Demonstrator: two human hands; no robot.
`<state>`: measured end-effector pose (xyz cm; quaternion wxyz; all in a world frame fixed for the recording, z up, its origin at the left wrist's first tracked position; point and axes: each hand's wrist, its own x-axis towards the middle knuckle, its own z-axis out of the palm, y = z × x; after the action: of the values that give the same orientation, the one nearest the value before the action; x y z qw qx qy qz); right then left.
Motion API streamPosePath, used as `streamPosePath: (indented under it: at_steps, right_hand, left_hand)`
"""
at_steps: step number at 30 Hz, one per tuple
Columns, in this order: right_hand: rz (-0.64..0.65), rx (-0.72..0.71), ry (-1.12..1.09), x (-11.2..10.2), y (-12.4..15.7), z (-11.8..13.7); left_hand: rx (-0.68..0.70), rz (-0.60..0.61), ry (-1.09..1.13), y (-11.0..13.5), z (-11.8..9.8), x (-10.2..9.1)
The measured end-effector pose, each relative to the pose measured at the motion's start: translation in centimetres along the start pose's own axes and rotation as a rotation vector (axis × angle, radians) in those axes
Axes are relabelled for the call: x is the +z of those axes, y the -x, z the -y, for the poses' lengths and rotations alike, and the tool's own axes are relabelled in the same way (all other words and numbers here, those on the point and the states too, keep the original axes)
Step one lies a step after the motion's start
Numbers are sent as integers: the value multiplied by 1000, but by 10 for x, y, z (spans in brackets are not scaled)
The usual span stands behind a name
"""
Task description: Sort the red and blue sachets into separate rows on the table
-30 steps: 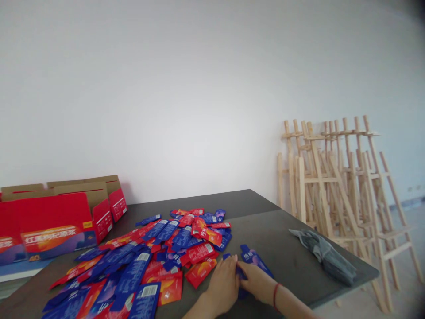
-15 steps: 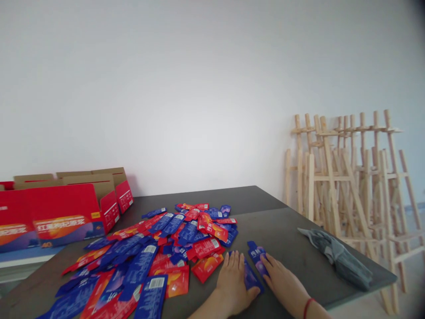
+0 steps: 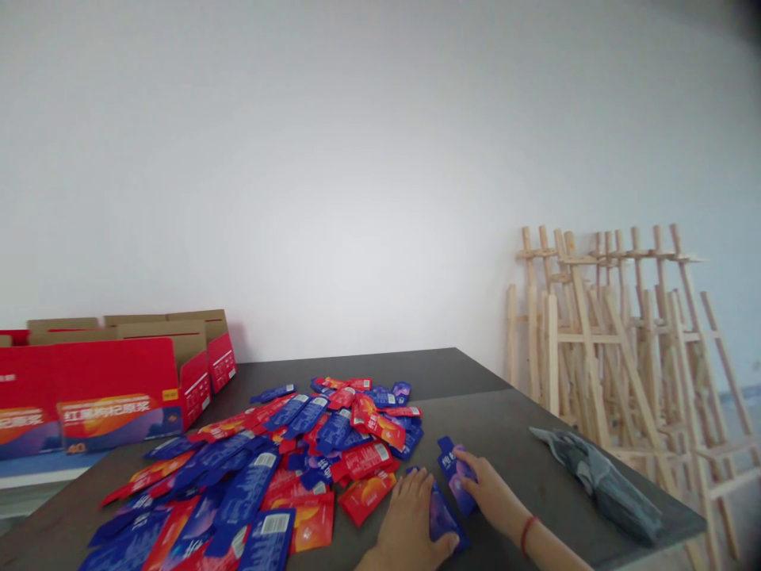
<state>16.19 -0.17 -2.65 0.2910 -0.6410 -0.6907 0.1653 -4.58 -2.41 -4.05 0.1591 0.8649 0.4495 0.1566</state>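
Right grip (image 3: 491,493) on pouch (image 3: 454,473) (narrow-necked)

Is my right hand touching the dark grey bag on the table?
Apart: the head view shows bare tabletop between the right hand and the bag.

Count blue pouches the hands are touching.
2: a left blue pouch partly under the left hand, and a right blue pouch under the right hand. Others could be hidden beneath the left palm.
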Motion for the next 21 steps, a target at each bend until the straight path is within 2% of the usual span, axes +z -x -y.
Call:
streamPosePath:
  at_steps: [4,6,10,14,18,21]
  right_hand:
    - [-31,-27,82,-4,-26,-16]
    - [-4,7,147,-8,-44,-22]
    - [40,4,174,-4,-71,-27]
    - [46,-54,172,3,-71,-38]
    - [46,-42,169,-8,-70,-55]
    - [62,-16,128,-20,-79,-62]
  left_hand:
    - [105,99,-22,-9,2,1]
    - [94,118,-43,-19,-1,3]
    - [25,53,-14,-39,-13,9]
    - [-78,-4,13,-52,-20,15]
    - [-201,-85,66,-69,-25,9]
    - [-232,-142,135,-93,-28,5]
